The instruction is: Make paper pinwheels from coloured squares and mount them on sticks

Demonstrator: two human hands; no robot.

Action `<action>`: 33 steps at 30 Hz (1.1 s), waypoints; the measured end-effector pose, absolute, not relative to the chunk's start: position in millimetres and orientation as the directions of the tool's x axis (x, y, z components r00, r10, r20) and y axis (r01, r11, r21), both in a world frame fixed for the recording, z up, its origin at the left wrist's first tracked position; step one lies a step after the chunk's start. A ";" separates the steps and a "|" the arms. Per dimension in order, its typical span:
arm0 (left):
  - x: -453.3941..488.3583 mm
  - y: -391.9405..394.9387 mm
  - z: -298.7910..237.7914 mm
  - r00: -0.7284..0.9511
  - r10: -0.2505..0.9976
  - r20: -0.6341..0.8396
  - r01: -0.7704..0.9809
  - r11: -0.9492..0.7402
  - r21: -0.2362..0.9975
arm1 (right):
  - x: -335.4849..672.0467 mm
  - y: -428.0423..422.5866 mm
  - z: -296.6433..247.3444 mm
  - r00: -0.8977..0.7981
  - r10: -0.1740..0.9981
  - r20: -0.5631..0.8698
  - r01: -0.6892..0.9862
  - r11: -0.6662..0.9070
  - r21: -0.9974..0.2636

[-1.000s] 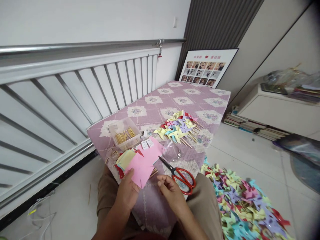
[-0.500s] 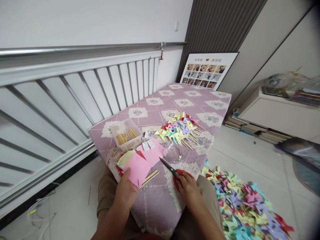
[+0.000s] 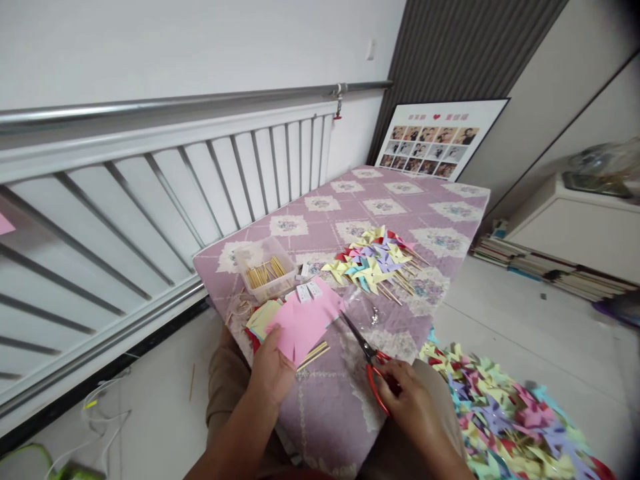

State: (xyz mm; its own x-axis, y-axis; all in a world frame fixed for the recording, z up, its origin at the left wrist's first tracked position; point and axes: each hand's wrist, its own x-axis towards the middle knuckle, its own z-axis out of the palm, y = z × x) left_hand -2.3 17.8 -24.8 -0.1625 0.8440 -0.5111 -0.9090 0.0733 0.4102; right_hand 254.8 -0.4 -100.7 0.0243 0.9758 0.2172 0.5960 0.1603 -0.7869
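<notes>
My left hand [image 3: 273, 370] pinches a square of pink paper [image 3: 296, 333] with slits cut in from its corners. The square overlaps other pink sheets and a fan of yellow and red paper [image 3: 263, 321]. My right hand [image 3: 407, 397] is closed around the red handles of a pair of scissors [image 3: 369, 350]. The dark blades look nearly together, their tip pointing up and left beside the pink sheets. A few thin wooden sticks [image 3: 315, 355] lie just right of the held square. White cards [image 3: 309, 291] rest on the pink sheets.
A clear plastic box [image 3: 265, 270] of wooden sticks stands behind the papers. Paper pinwheels [image 3: 373, 260] lie on the flowered tablecloth [image 3: 345, 407]; a clear bag [image 3: 365, 308] with small metal pieces is nearby. More pinwheels [image 3: 505, 413] are heaped on the right. A radiator [image 3: 225, 173] runs along the left.
The view has swung slightly left. My left hand has shifted the pink square over the red paper. My right hand has moved a little right with the scissors, showing more of their red handles.
</notes>
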 end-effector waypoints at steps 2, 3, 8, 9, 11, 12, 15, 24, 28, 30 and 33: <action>0.7 21.7 -21.5 -0.201 0.831 -0.518 -0.902 0.049 0.429 | 248.4 -13.3 -84.2 0.112 0.991 0.077 0.356 0.033 -0.934; 2.6 23.5 -19.8 -0.211 0.827 -0.520 -0.899 0.045 0.436 | 244.1 -20.5 -76.9 0.138 0.990 -0.032 0.171 -0.055 -0.984; 15.7 28.4 -10.3 -0.185 0.867 -0.463 -0.895 0.046 0.443 | 215.7 -57.2 -61.6 -0.114 0.954 -0.276 -0.549 -0.292 -0.783; 18.4 28.5 -8.5 -0.185 0.869 -0.459 -0.894 0.045 0.445 | 209.7 -62.7 -61.8 -0.183 0.944 -0.273 -0.568 -0.328 -0.755; 23.9 27.5 -5.3 -0.175 0.871 -0.458 -0.897 0.051 0.440 | 198.5 -69.3 -61.9 -0.233 0.926 -0.297 -0.542 -0.377 -0.751; 26.7 26.4 -4.0 -0.169 0.870 -0.463 -0.898 0.058 0.436 | 193.5 -69.9 -61.3 -0.215 0.924 -0.317 -0.517 -0.383 -0.766; 35.4 20.3 -1.5 -0.150 0.868 -0.472 -0.899 0.079 0.431 | 180.7 -61.6 -56.6 -0.111 0.921 -0.374 -0.452 -0.382 -0.806; 52.4 0.2 1.7 -0.070 0.879 -0.471 -0.876 0.172 0.451 | 144.9 -22.0 -44.6 0.092 0.956 -0.278 -0.468 -0.204 -0.860; 52.2 -1.6 -2.2 -0.059 0.887 -0.459 -0.871 0.180 0.458 | 139.5 -18.9 -42.2 0.124 0.952 -0.279 -0.469 -0.192 -0.862; 50.4 -2.7 -6.4 -0.032 0.895 -0.445 -0.860 0.202 0.469 | 141.1 -18.9 -39.5 0.112 0.950 -0.292 -0.479 -0.206 -0.853; 44.7 -4.6 -13.9 0.025 0.898 -0.439 -0.820 0.269 0.504 | 145.3 -19.2 -35.0 0.077 0.953 -0.292 -0.485 -0.220 -0.846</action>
State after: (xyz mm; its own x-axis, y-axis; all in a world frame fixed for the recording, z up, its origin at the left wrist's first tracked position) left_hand 44.7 -4.6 -13.9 0.0253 0.8984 -0.4385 -0.8205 0.2693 0.5043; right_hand 145.3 -19.2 -35.0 0.0773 0.9532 -0.2922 -0.4850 -0.2202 -0.8464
